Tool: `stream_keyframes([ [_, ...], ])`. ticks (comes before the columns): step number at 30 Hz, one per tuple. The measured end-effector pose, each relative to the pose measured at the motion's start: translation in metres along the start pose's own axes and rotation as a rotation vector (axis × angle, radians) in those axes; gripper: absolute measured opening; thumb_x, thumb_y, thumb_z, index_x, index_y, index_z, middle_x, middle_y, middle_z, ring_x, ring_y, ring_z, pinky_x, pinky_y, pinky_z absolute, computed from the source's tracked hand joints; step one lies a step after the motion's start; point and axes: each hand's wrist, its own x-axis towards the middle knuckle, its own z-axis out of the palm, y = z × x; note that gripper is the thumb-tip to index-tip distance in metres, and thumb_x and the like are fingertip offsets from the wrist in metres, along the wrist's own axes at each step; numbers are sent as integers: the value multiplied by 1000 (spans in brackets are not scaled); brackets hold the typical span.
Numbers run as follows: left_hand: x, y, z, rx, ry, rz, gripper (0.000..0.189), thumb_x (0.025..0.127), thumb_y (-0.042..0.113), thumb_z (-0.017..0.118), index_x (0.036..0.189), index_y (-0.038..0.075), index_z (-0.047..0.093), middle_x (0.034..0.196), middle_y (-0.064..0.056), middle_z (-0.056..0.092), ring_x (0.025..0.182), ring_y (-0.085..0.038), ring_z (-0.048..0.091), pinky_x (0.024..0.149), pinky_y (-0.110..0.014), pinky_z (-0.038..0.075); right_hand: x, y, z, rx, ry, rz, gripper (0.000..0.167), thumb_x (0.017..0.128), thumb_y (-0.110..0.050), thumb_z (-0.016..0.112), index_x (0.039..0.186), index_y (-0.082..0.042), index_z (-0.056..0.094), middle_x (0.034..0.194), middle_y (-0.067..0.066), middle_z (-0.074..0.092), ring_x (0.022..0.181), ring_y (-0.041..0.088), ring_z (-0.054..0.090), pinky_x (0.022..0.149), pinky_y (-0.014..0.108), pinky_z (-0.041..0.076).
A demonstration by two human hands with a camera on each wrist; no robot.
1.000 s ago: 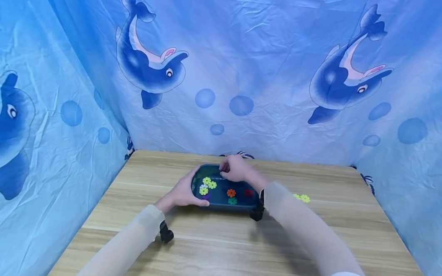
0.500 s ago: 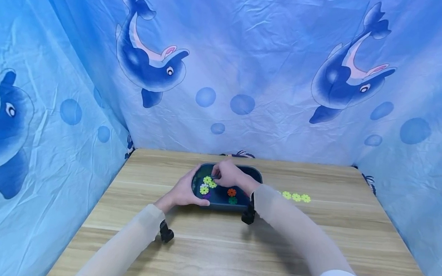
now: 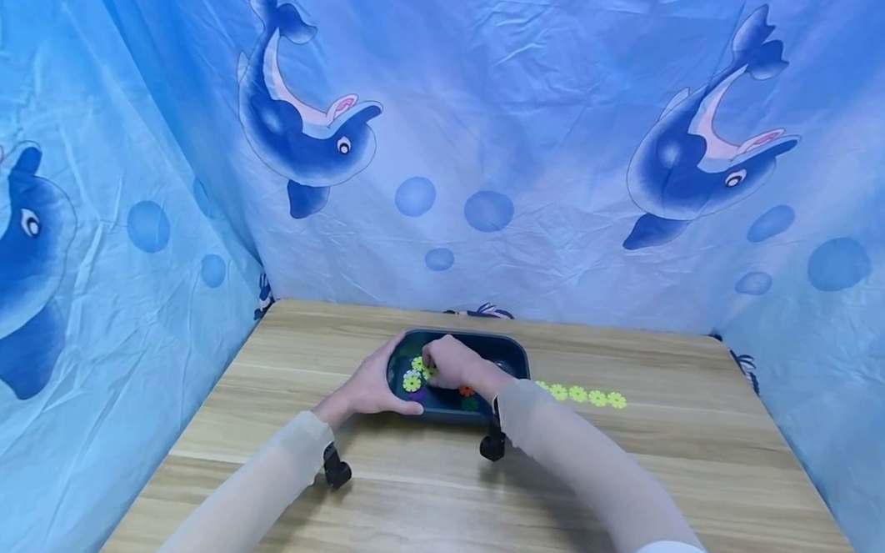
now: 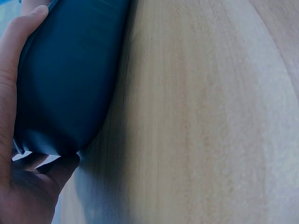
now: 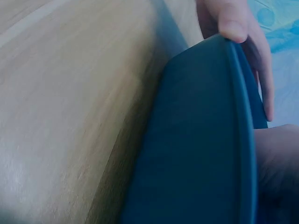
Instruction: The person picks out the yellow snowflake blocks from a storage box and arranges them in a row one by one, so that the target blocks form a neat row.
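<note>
My left hand [image 3: 371, 387] grips the left end of a dark blue tray [image 3: 446, 414], thumb over the front rim and fingers round the far side. In the left wrist view, fingers wrap beneath the tray's [image 4: 70, 74] outer wall. Inside the tray, my right hand [image 3: 455, 362] reaches down with bent fingers among yellow flower-shaped plastic pieces [image 3: 411, 382]; I cannot tell whether it pinches one. Close by lie a purple piece [image 3: 416, 395], an orange piece [image 3: 466, 390] and a green piece [image 3: 469, 404]. The right wrist view shows the tray's outer wall [image 5: 196, 130], with the right fingertips hidden.
Right of the tray, several yellow flower-shaped pieces [image 3: 577, 394] lie in a straight row on the wooden table [image 3: 415, 509], their left end beside my right sleeve [image 3: 533, 406]. A blue curtain [image 3: 450, 127] with dolphins hangs behind and at both sides.
My right hand has moved left and nearer from the tray's back to the yellow pieces. Its arm's shift uncovers more of the yellow row. My left hand keeps its hold on the tray.
</note>
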Motion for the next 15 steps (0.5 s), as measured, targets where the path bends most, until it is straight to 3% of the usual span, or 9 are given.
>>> stream_keyframes([
  [7, 0, -1, 1, -7, 5, 3, 135, 72, 38, 99, 172, 10, 12, 173, -18, 32, 153, -41, 42, 124, -63, 39, -1, 2, 2, 22, 22, 19, 17, 93, -23, 85, 103, -11, 78, 104, 2, 78, 91, 13, 72, 88, 32, 63],
  [15, 0, -1, 1, 6, 6, -6, 136, 72, 41, 99, 172, 9, 12, 173, -19, 32, 152, -41, 42, 123, -63, 40, -2, 9, 1, 90, 10, 24, 24, 90, -21, 86, 109, -10, 77, 104, 3, 74, 79, 9, 62, 78, 30, 60],
])
